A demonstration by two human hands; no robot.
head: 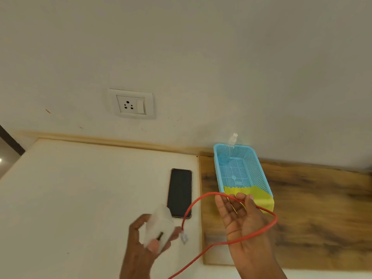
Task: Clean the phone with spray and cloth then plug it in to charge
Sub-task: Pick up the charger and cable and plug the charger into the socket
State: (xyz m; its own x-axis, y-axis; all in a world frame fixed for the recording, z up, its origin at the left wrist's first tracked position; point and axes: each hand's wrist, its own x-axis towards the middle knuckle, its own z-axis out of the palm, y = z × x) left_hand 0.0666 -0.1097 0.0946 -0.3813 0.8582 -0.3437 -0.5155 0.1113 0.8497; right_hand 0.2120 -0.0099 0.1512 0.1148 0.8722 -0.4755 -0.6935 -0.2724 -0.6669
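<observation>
A black phone [179, 192] lies screen up on the cream surface, near its right edge. My left hand [141, 238] grips a white charger adapter [160, 226] just in front of the phone, its USB slot facing me. My right hand [243, 220] is palm up with its fingers curled around a red cable [203, 199] that loops over them. The cable's white plug end [184, 236] dangles beside the adapter, not inserted. A clear spray bottle [229, 149] stands in the far corner of a blue basket [263, 178]. A yellow cloth [251, 193] lies at the basket's near end.
A white wall socket with a switch [131, 104] sits on the wall above the back of the cream surface. The basket rests on a wood-grain panel [312, 208] to the right. The cream surface [80, 188] stretches left of the phone.
</observation>
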